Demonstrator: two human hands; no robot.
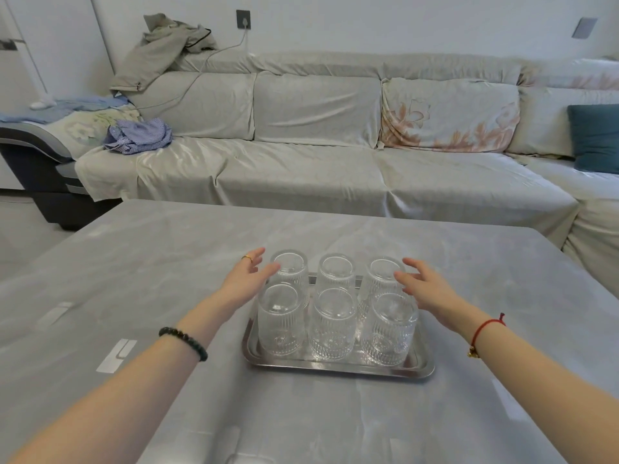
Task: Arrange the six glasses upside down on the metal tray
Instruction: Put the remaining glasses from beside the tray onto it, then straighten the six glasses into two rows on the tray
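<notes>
Several clear ribbed glasses stand upside down in two rows of three on the metal tray (338, 367). The near row runs from the left glass (281, 321) past the middle glass (332, 326) to the right glass (390, 329). The far row holds the left glass (290, 270), middle glass (336, 272) and right glass (380, 277). My left hand (246, 279) hovers open beside the far left glass, fingers spread. My right hand (423, 286) is open against the far right glass.
The tray sits mid-table on a grey marbled table (167, 279). Behind the table runs a covered sofa (301, 155) with clothes (139, 135) on its left end and a teal cushion (594, 139) at the right.
</notes>
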